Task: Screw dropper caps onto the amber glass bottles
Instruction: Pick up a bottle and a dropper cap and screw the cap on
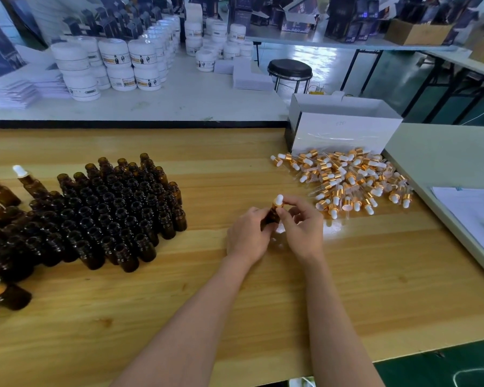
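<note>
My left hand (248, 236) grips a small amber glass bottle (271, 215) above the middle of the wooden table (179, 303). My right hand (302, 227) pinches the dropper cap (278, 201), gold collar and white bulb, sitting on that bottle's neck. A dense block of several open amber bottles (118, 213) stands to the left. A loose pile of dropper caps (352, 180) lies to the right. Capped bottles (0, 188) lie at the far left edge.
A white open box (344, 132) stands behind the cap pile. A pale side table with papers (470, 213) adjoins on the right. White jars (118, 62), dark cartons and a black stool (289, 71) fill the area beyond the table's far edge.
</note>
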